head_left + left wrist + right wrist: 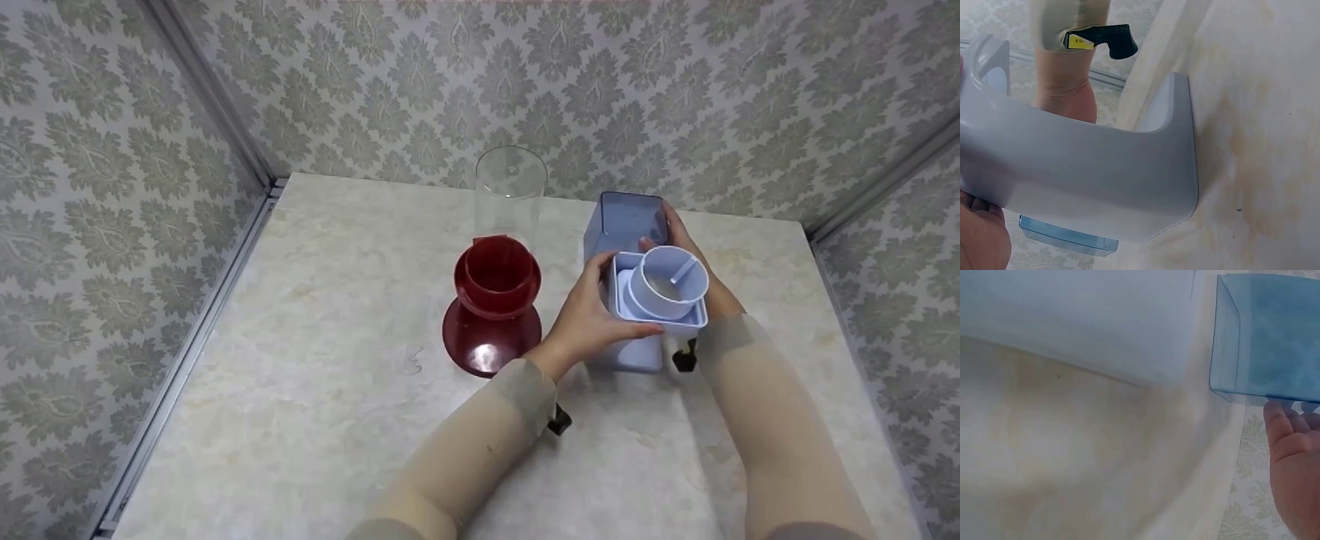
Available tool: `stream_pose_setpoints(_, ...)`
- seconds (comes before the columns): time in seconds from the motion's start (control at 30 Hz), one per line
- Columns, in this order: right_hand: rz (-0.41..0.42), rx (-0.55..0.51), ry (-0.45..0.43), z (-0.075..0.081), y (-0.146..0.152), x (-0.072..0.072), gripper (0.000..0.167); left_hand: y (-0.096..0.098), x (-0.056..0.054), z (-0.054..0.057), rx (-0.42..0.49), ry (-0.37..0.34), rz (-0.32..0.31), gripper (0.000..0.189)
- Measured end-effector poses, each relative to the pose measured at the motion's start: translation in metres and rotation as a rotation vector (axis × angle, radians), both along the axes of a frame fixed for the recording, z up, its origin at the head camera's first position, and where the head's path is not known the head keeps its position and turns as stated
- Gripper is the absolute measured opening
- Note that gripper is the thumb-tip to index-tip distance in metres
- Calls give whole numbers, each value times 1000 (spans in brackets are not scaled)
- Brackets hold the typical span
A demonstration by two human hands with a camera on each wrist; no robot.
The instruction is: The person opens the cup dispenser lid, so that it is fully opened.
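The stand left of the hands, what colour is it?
Dark red stand, glossy base; clearest in the head view.

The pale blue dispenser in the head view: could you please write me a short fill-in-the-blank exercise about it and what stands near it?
1. The pale blue dispenser is held by ____ hands.
2. The left hand holds its ____ side as the person sees it.
3. The clear cylinder stands on a base coloured ____.
4. The right hand touches the blue-tinted ____ container.

Missing words: both; left; red; square
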State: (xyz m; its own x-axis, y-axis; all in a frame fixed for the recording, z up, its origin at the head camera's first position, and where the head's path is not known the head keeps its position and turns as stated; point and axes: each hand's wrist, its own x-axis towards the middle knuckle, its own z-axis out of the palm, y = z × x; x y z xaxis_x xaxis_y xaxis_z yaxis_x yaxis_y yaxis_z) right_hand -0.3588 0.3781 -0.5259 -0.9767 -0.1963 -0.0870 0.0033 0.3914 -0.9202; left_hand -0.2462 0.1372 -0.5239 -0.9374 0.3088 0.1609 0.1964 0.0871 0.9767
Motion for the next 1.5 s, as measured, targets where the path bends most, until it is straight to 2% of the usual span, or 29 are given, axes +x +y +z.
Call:
stream_pose_setpoints(0.2,-9,-61,8,-11,2,-6,105,-6,-2,-2,58,-4,-60,124)
stream_pose_setpoints(0.3,-13,-86,-7,-14,1,-8,102,-10,-2,-3,38,-19,-58,123)
stream_pose_setpoints(0.43,-8,-94,25,-14,-1,-13,92,-13,-3,-6,23,-20,-47,120)
stream_pose_setpoints(0.53,0,-128,35,-16,-1,-17,93,-14,-6,-9,120,-10,-72,109)
stream_pose_setpoints(0.67,21,-222,27,-22,4,-20,111,-16,-8,-13,264,-39,-123,88)
stream_pose_setpoints(0.77,41,-272,64,-28,9,-23,122,-17,-9,-15,279,-45,-144,77)
stream_pose_setpoints(0.83,43,-269,78,-30,10,-24,121,-18,-8,-16,264,-31,-147,73)
stream_pose_setpoints(0.97,13,-238,48,-26,6,-23,105,-18,-5,-19,232,-14,-117,77)
stream_pose_setpoints(1.13,-26,-232,-9,-21,1,-21,92,-18,1,-24,171,11,-29,91)
stream_pose_setpoints(1.33,-34,-241,-22,-21,1,-20,92,-18,4,-27,75,92,74,78)
stream_pose_setpoints(1.5,-36,-207,-8,-22,1,-21,92,-20,4,-30,52,120,91,68)
